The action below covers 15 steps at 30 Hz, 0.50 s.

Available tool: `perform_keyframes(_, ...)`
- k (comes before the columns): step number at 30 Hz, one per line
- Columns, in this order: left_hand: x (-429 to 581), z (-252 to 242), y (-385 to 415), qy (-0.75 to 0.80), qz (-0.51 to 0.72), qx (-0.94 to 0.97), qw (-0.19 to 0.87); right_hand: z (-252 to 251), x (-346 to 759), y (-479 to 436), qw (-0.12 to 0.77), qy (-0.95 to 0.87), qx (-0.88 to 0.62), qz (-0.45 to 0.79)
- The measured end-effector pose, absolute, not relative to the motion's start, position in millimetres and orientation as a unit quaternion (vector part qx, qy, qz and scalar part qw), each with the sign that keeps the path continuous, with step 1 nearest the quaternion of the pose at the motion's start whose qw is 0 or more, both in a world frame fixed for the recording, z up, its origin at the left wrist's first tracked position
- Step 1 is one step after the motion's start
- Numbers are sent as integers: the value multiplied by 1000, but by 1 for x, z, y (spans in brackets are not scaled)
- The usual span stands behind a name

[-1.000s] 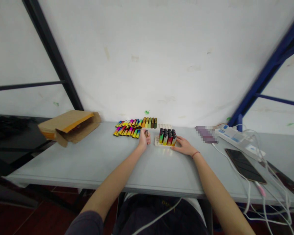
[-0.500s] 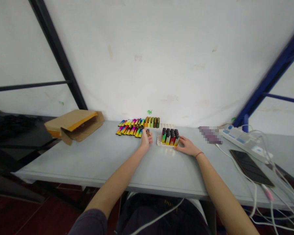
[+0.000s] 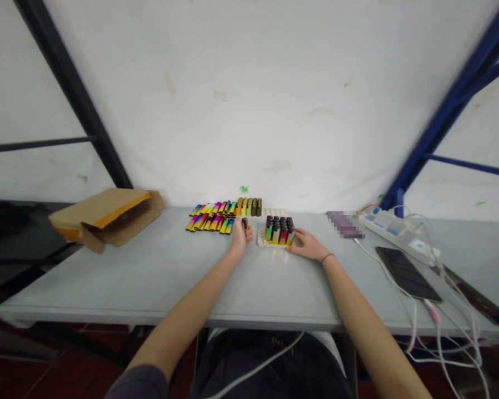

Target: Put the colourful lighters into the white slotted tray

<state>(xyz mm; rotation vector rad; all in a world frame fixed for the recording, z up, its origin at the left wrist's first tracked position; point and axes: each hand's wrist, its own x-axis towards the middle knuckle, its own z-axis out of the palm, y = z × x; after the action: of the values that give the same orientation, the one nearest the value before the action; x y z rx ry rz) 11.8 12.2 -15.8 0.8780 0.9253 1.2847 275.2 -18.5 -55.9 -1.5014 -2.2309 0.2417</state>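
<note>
Holding a small dark lighter (image 3: 244,223) upright in a fingertip pinch, the person's left hand (image 3: 238,241) sits near the middle of a pale grey table (image 3: 149,288), just left of a cream tray (image 3: 263,243) packed with upright multicoloured lighters (image 3: 278,230). The right hand (image 3: 307,246) lies flat with its fingers loosely spread, fingertips at the tray's right corner. Just beyond the left hand, rainbow-coloured lighters (image 3: 210,219) lie in rows, with orange and green lighters (image 3: 249,206) standing behind them and a second cream tray (image 3: 274,213) to their right. A torn cardboard envelope (image 3: 108,216) sits at the table's left end; a power strip (image 3: 393,233) and a smartphone (image 3: 408,274) lie at the right.
</note>
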Motion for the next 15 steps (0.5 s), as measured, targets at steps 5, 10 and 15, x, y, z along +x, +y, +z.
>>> perform_keyframes(5,11,-19,8,371,568,564,471,-55,274,-19,232,-804,-541,86)
perform_keyframes(10,7,-15,6,365,556,670,331,-54,273,-20,228,-803,-543,85)
perform_keyframes(15,5,-16,10,360,554,647,380,-54,275,-20,228,-809,-535,83)
